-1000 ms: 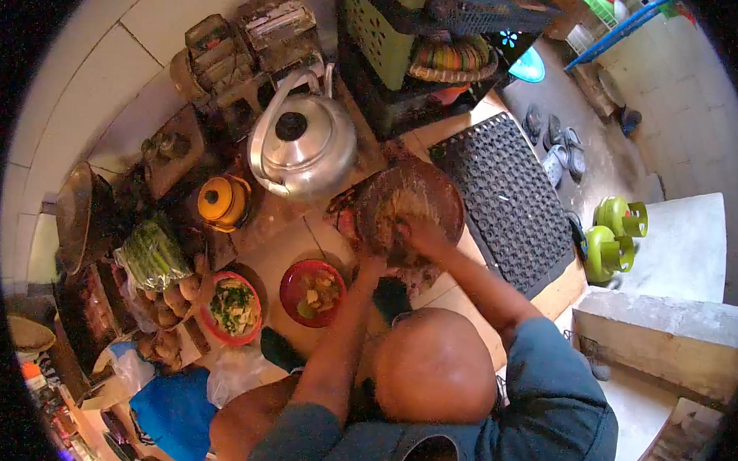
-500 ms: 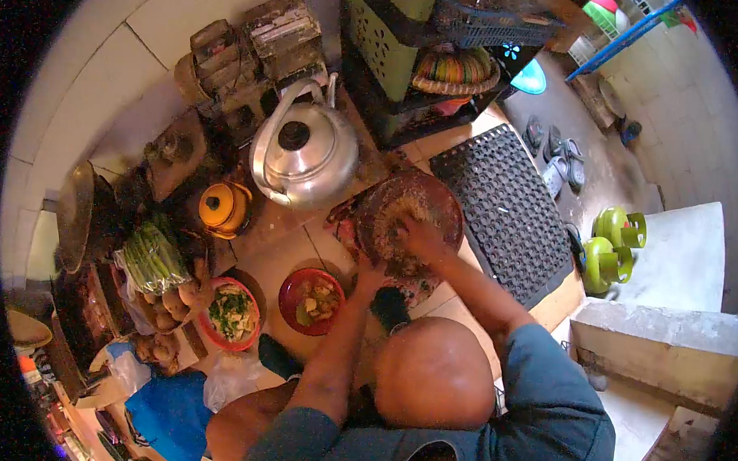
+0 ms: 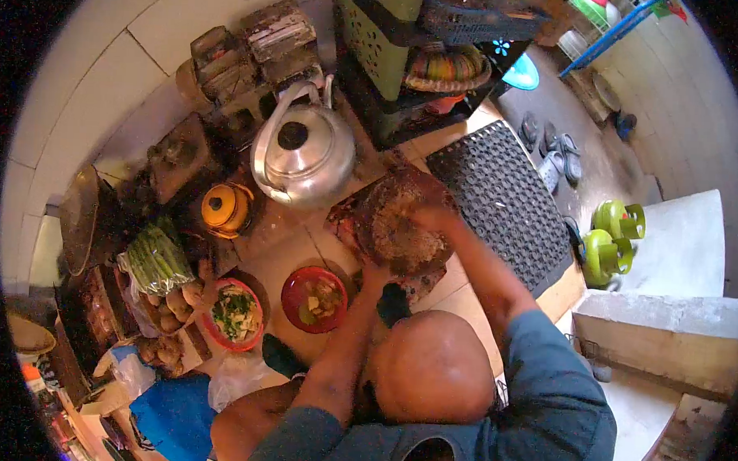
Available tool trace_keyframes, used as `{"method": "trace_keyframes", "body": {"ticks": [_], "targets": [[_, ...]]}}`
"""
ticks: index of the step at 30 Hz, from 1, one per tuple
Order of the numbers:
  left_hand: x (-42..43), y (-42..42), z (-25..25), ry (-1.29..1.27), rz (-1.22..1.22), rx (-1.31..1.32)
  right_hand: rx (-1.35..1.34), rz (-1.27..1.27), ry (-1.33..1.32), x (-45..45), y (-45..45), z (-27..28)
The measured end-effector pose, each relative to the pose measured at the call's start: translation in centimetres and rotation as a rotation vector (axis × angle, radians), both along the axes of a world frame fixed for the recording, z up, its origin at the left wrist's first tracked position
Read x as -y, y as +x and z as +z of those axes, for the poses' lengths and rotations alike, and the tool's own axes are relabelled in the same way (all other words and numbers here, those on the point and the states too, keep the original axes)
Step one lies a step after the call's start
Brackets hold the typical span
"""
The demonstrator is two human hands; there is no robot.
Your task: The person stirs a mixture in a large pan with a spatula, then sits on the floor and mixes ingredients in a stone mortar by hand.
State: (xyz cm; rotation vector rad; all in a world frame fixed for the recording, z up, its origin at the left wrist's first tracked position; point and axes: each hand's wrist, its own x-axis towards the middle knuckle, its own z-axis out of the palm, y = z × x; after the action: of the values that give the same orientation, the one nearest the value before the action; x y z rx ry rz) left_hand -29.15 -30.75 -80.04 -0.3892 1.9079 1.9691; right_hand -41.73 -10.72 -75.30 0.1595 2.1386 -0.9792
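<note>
A wide, dark reddish-brown bowl (image 3: 380,197) sits on a patterned cloth (image 3: 420,289) on the tiled floor, with a crumbly brown mixture (image 3: 403,236) inside. At its near-left rim is my left hand (image 3: 372,273), closed against the edge with the fingertips hard to see. My right hand (image 3: 431,220) is down in the bowl over the mixture, its fingers bent; anything held in them is hidden. Left of the bowl stands a red bowl (image 3: 288,299) with yellowish pieces in liquid. Farther left, a red-rimmed plate (image 3: 257,334) carries chopped greens and pale pieces.
A large metal kettle (image 3: 305,159) and a small orange pot (image 3: 226,211) stand beyond. Bagged green vegetables (image 3: 158,260) lie at the left. A black mat (image 3: 500,202) adjoins the bowl on the right, with green gas cylinders (image 3: 604,257) past it. Crates (image 3: 371,52) stand behind.
My right hand has shifted slightly right and toward me within the bowl. My left hand stays at the rim. The whole view has shifted slightly.
</note>
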Motion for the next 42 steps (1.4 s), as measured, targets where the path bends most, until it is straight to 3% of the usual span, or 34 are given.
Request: {"method": "trace_keyframes", "body": {"ticks": [1, 2, 3, 6, 7, 9, 11, 13, 14, 15, 17, 19, 20, 21, 23, 24, 25, 26, 28, 32, 33, 35, 38, 40, 42], "targets": [[-0.3, -0.3, 1.1, 0.192, 0.086, 0.133, 0.046, -0.024, -0.046, -0.8, -2.7, -1.1], [-0.1, -1.6, 0.7, 0.135, 0.045, 0.026, 0.093, -0.050, -0.090, -0.6, -4.9, 0.5], [0.3, -1.2, 0.2, 0.077, 0.012, -0.053, -0.187, 0.044, 0.041, 0.0, -4.9, 1.3], [0.3, -0.5, -3.1, -0.113, -0.066, -0.272, -0.550, 0.269, 0.220, 3.9, 2.1, 2.0], [0.4, -0.9, -4.4, -0.201, -0.079, -0.341, -0.636, 0.291, 0.314, 5.4, 5.6, 2.7], [0.3, 0.2, -8.1, -0.348, -0.112, -0.413, -0.890, 0.112, 0.571, 5.8, 7.8, -3.3], [0.6, 1.5, -9.5, -0.339, -0.203, -0.481, -0.820, 0.048, 0.497, 5.1, 8.4, -4.6], [1.0, 1.2, -8.1, -0.382, -0.247, -0.349, -0.483, 0.096, 0.100, 2.1, 3.2, -3.2], [0.1, 0.9, -3.3, -0.457, -0.217, -0.167, -0.090, -0.068, -0.110, 0.7, 0.1, 0.3], [0.0, -0.2, -2.5, -0.412, -0.155, -0.070, 0.292, -0.227, -0.320, 0.3, -2.9, 4.2], [-0.2, -0.3, -4.2, -0.193, 0.007, 0.076, -0.139, 0.071, -0.043, 0.9, -3.0, 5.9], [-0.7, 1.1, -7.3, -0.064, -0.018, 0.031, -0.395, 0.269, 0.001, 1.6, 0.1, 5.6], [0.2, 0.9, -7.4, -0.121, -0.147, -0.066, -0.452, 0.306, -0.107, 2.8, 4.5, 4.1], [0.4, 0.5, -7.9, -0.156, -0.178, -0.116, -0.771, 0.369, 0.306, 4.4, 8.2, 3.4], [0.2, 0.5, -9.6, -0.202, -0.141, -0.156, -0.893, 0.413, 0.712, 4.9, 9.3, 2.7], [0.1, 1.7, -10.8, -0.221, -0.091, -0.137, -0.696, 0.387, 0.680, 4.7, 9.3, 2.2], [0.3, 1.7, -10.3, 0.203, 0.032, 0.057, -0.683, 0.302, 0.558, 3.9, 8.1, 0.8], [0.5, 1.2, -9.0, 0.291, 0.056, 0.118, -0.669, 0.217, 0.436, 3.1, 7.0, -0.6], [0.5, 1.3, -6.8, 0.242, 0.035, 0.135, -0.731, 0.088, 0.250, 1.1, 4.5, -1.7], [0.6, 1.1, -6.5, 0.090, -0.027, 0.076, -0.389, 0.114, 0.366, -0.5, 0.6, 5.4], [0.5, 0.8, -6.3, 0.088, -0.033, 0.082, -0.452, 0.253, 0.423, -0.8, 2.9, 1.2], [0.6, 0.4, -5.0, 0.110, -0.044, 0.120, -0.529, 0.392, 0.580, 1.2, 7.7, -2.1], [0.5, 0.1, -2.9, 0.163, -0.033, 0.251, -0.498, 0.312, 0.670, 4.5, 9.3, 1.3], [0.3, -0.2, -1.7, 0.197, -0.003, 0.300, -0.417, 0.117, 0.436, 2.0, 5.4, -0.5], [0.0, 0.2, -0.7, 0.255, 0.052, 0.266, -0.292, 0.415, 0.212, -1.5, 1.6, -5.9]]}}
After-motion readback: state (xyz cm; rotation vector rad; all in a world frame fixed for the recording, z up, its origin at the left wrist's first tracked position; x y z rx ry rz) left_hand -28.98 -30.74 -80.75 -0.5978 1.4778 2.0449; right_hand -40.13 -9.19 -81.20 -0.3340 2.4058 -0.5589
